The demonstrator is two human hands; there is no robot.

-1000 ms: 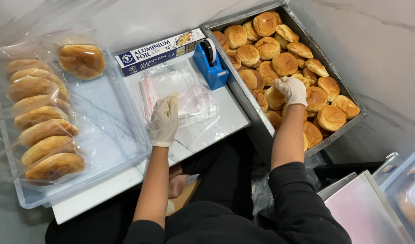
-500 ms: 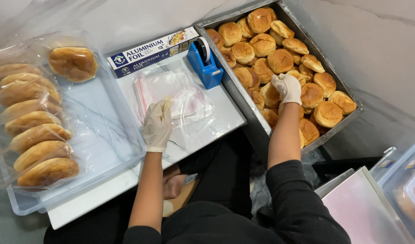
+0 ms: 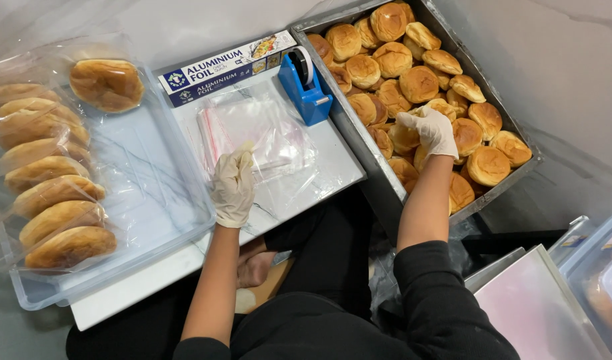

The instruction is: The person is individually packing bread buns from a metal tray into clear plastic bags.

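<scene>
Bun in the metal tray, near its front left side among the loose buns: your gloved right hand curls over it, fingers closed around it. Your gloved left hand pinches the edge of the clear bags on the white board. Blue tape dispenser sits just beside the tray.

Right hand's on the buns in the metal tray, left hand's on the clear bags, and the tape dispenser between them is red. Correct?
Not quite: the head view shows the tape dispenser is blue, not red. The rest holds: the right hand rests on the buns in the metal tray, and the left hand is on the clear bags.
</scene>
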